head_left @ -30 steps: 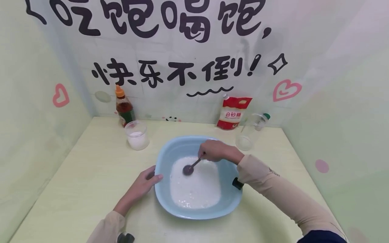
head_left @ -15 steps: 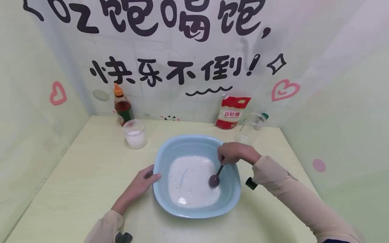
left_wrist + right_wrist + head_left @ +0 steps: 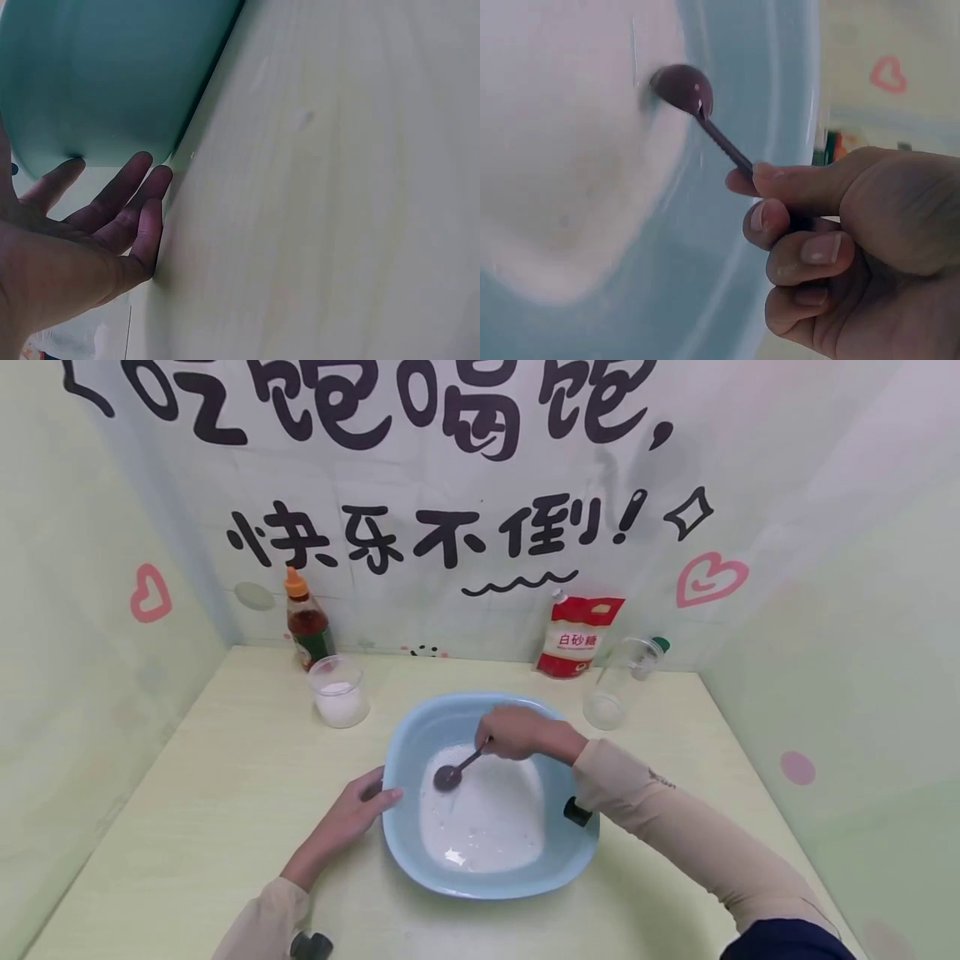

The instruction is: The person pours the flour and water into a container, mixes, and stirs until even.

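Note:
A light blue plastic basin (image 3: 408,852) stands mid-table with a milky white liquid (image 3: 487,827) in it. My left hand (image 3: 356,810) steadies the basin's left side, thumb over the rim. In the left wrist view, that hand's fingers (image 3: 124,199) reach along the outer wall, fingertips right at it. Inside the basin, my right hand (image 3: 517,732) pinches the handle of a small dark spoon (image 3: 448,777) with a round bowl. The right wrist view shows the spoon's bowl (image 3: 684,90) at the liquid's surface, with thumb and forefinger gripping the handle.
Behind the basin at the left are a clear cup (image 3: 340,697) of white contents and an orange-capped sauce bottle (image 3: 307,622). A red and white sugar pouch (image 3: 577,637) and a tall clear container (image 3: 609,689) stand back right. Printed walls bound the table (image 3: 210,802).
My right hand swept the spoon to the basin's right side, then back to the left part of the liquid. The left hand has kept its place on the rim.

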Demonstrator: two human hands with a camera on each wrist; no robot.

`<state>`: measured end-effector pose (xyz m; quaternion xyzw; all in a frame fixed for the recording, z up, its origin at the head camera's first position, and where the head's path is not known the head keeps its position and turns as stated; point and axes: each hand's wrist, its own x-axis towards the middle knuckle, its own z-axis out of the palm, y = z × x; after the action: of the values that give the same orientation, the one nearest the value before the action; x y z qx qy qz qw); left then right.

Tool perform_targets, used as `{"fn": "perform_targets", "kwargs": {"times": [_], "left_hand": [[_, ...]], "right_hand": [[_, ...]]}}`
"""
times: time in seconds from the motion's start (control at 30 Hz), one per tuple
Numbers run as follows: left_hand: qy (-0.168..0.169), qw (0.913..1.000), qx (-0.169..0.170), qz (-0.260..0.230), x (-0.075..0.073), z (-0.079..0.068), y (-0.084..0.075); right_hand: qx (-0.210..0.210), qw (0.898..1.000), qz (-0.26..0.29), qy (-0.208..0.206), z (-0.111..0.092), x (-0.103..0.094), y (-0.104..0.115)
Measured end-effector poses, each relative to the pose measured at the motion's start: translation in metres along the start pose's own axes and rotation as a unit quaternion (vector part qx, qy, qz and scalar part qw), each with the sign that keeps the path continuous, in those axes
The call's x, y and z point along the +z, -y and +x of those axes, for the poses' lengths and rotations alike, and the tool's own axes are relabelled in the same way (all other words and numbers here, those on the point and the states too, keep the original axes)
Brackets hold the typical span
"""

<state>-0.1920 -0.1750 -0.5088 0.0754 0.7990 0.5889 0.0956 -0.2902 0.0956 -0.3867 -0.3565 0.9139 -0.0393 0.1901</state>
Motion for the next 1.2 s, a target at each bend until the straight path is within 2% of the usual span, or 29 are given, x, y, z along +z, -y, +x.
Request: {"fn": "perform_targets", "kwargs": {"times": [0.1, 0.2, 0.3, 0.37, 0.5, 0.57, 0.67, 0.77, 0.9, 1.0, 1.1, 1.2], "left_hand": [[0.000, 1.0000, 0.003, 0.000, 0.001, 0.000, 0.000], [0.002, 1.0000, 0.001, 0.001, 0.000, 0.000, 0.000], [0.004, 1.0000, -0.005, 0.003, -0.001, -0.001, -0.001], [0.006, 0.9999, -0.008, 0.006, -0.002, -0.001, -0.002], [0.007, 0.9999, -0.008, 0.008, -0.003, 0.000, -0.004], [0.008, 0.9999, -0.007, 0.009, -0.002, 0.000, -0.004], [0.007, 0.9999, -0.004, 0.006, -0.001, 0.000, -0.003], [0.009, 1.0000, 0.000, 0.000, 0.000, 0.000, -0.001], [0.006, 1.0000, 0.003, -0.004, 0.002, 0.000, -0.001], [0.003, 1.0000, 0.003, -0.003, 0.002, 0.000, -0.002], [0.003, 1.0000, 0.003, 0.000, 0.001, -0.001, -0.002], [-0.002, 1.0000, 0.001, 0.001, 0.000, -0.001, -0.002]], "right_hand": [[-0.019, 0.999, 0.009, 0.041, -0.006, 0.008, 0.016], [-0.006, 0.995, 0.031, 0.097, -0.019, 0.013, 0.021], [0.019, 0.989, 0.054, 0.135, -0.036, 0.010, 0.012], [0.038, 0.988, 0.055, 0.143, -0.045, 0.006, -0.001], [0.103, 0.986, 0.040, 0.125, -0.055, -0.008, -0.031], [0.130, 0.987, 0.032, 0.091, -0.054, -0.014, -0.043], [0.143, 0.989, 0.017, 0.031, -0.045, -0.020, -0.053], [0.137, 0.990, 0.016, -0.008, -0.029, -0.018, -0.049], [0.091, 0.996, 0.015, -0.012, -0.007, -0.012, -0.026], [0.030, 0.999, 0.010, 0.005, 0.001, -0.005, -0.006], [-0.012, 0.999, 0.011, 0.040, -0.002, 0.005, 0.009], [-0.010, 0.995, 0.036, 0.091, -0.014, 0.013, 0.015]]}}
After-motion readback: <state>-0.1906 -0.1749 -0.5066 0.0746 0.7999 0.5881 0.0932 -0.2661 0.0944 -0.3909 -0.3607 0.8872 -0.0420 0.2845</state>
